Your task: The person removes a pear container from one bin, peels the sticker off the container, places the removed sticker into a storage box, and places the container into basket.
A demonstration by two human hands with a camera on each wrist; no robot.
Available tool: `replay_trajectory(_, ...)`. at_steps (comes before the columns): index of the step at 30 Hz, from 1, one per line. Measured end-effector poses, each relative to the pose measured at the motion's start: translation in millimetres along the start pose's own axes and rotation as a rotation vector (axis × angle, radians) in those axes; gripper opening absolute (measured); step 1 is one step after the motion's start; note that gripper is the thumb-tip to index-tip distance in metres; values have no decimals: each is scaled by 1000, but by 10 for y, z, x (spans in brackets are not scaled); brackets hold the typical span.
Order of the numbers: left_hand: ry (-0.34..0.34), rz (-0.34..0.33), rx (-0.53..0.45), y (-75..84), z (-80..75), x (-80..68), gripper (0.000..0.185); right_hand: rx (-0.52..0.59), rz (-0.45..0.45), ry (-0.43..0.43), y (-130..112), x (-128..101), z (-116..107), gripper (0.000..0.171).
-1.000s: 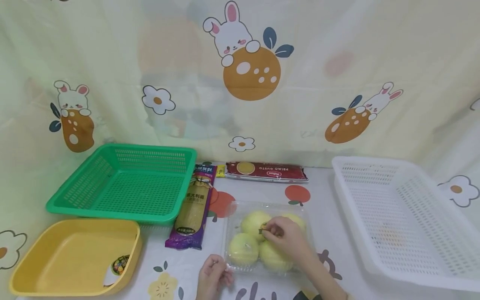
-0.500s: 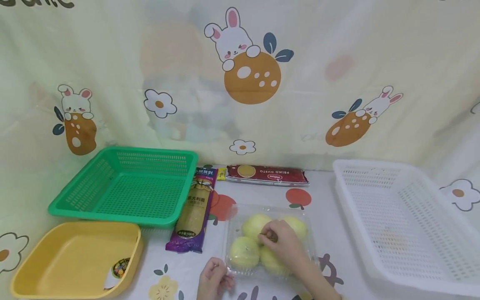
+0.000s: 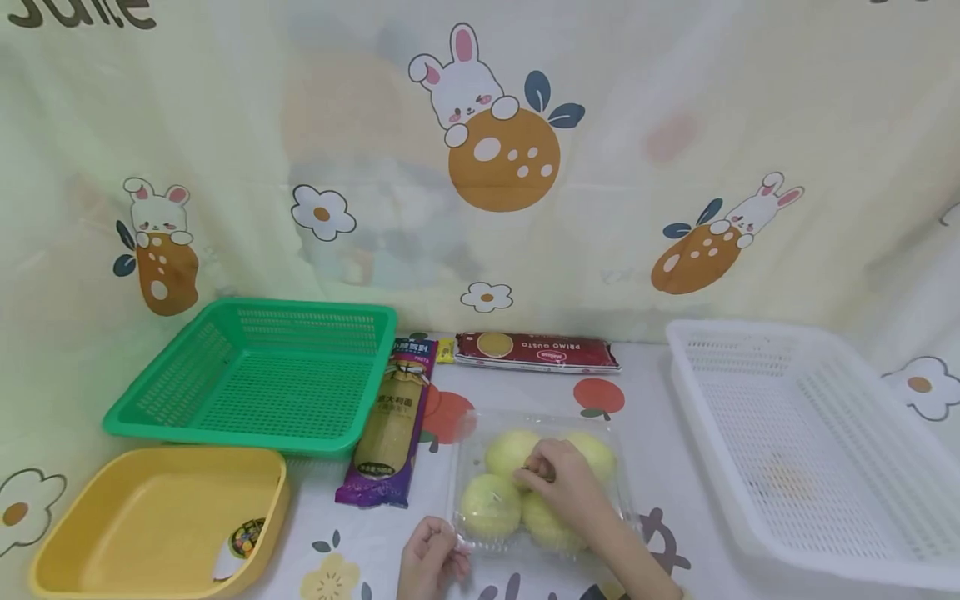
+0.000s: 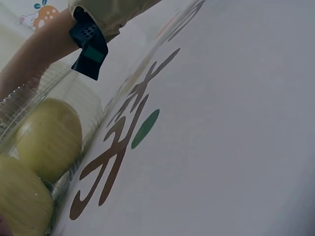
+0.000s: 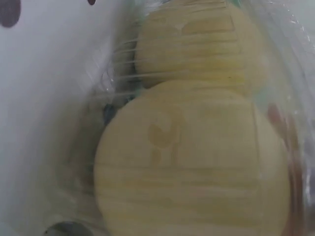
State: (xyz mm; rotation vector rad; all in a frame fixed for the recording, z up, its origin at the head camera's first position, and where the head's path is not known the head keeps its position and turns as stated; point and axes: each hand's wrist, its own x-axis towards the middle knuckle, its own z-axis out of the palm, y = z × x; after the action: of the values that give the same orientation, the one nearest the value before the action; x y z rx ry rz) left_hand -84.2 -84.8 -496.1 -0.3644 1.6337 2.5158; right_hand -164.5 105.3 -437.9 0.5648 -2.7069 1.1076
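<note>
A clear plastic fruit box holds several round, yellow-green fruits that look like apples or pears. It lies at the front middle of the table. My right hand is over the lid, thumb and fingertips pinching a small dark-and-yellow label now hidden behind them. At the box's front left corner, my left hand holds the edge with curled fingers. The left wrist view shows the box's side with two fruits. In the right wrist view, fruit fills the frame through the clear plastic.
A green basket and a yellow basin stand at left, and a white basket at right. A purple pasta pack lies beside the green basket. Along the back lies a red packet, near a small yellow wrapper.
My right hand's fingers have closed further around the small label, which showed one second ago. My left hand stays at the corner. The head view has tilted slightly upward.
</note>
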Motion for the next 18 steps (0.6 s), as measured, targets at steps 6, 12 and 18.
replay_trajectory(6, 4, 12, -2, -8, -18, -9, 6, -138, -195, 43, -13, 6, 56, 26)
replay_trajectory(12, -37, 92, -22, -36, -30, -1, 6, -221, -283, 29, -12, 53, 82, 26)
replay_trajectory(18, -54, 121, -25, -38, -25, 3, 6, -174, -196, -74, 13, 54, 21, 32)
